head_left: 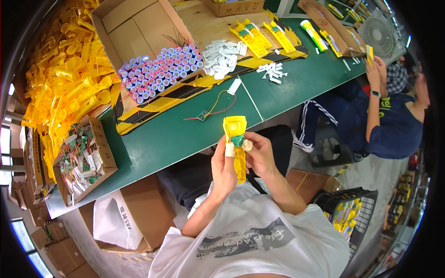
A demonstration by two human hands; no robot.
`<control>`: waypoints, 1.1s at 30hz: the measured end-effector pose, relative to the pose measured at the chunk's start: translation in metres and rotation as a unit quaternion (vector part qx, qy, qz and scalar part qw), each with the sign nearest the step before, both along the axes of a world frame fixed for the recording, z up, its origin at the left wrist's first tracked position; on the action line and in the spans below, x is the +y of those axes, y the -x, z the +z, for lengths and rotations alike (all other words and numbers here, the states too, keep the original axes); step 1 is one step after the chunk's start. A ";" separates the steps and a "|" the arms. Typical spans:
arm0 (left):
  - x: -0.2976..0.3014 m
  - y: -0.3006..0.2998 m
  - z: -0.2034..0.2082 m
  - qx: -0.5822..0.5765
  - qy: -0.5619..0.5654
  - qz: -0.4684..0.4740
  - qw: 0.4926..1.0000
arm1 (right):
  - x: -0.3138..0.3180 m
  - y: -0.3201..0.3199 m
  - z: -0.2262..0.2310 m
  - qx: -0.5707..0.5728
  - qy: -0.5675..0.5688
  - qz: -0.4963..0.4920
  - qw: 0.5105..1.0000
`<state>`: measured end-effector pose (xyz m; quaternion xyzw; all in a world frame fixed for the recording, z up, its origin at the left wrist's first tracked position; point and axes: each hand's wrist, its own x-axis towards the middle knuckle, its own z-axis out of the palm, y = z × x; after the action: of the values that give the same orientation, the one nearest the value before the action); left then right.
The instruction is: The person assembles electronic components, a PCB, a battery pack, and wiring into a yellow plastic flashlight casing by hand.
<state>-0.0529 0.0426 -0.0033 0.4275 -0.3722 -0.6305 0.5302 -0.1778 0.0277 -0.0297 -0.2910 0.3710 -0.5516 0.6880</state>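
Observation:
Between my hands, over the table's near edge, is a yellow plastic flashlight shell (235, 124) with its wide end pointing away from me. A green circuit board (238, 140) sits in it, just below the wide end. My left hand (222, 172) is closed on the shell's left side, and its thumb has a pale covering. From the right, my right hand (262, 156) grips the same shell, its pale-covered thumb against the board's edge. Parts of the fingers are hidden behind the shell. Beyond it, a small circuit board (203, 115) with wires and a white piece (234, 86) lies on the green table (153, 148).
A carton (139, 28) holds purple battery cells (162, 69). Yellow shells (69, 60) are heaped at left, above a box of wired boards (85, 162). White parts (222, 55) and filled shells (252, 39) lie farther back. A co-worker (389, 116) sits at right, near a black crate (347, 217).

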 end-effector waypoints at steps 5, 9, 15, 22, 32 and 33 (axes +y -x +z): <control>-0.001 -0.011 -0.002 0.067 -0.036 0.001 0.997 | -0.008 0.002 0.008 -0.011 -0.011 0.034 0.999; 0.005 -0.032 -0.005 0.121 -0.044 -0.001 0.992 | -0.069 0.022 0.031 0.228 0.107 0.204 0.946; 0.006 -0.057 -0.004 0.123 -0.060 0.065 0.988 | -0.193 0.021 0.065 0.627 0.411 0.048 0.660; 0.005 -0.068 0.004 0.152 -0.018 0.061 0.986 | -0.216 0.025 0.051 0.664 0.467 0.063 0.581; -0.004 -0.056 0.003 0.132 -0.046 0.041 0.989 | -0.066 0.011 0.069 0.421 0.470 0.187 0.753; -0.004 -0.054 0.004 0.093 -0.052 0.020 0.994 | -0.057 0.011 0.069 0.429 0.491 0.175 0.737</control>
<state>0.0012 0.0390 0.0009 0.4009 -0.2795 -0.6753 0.5524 -0.1887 -0.0295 0.0389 -0.8544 0.2470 -0.3432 0.3019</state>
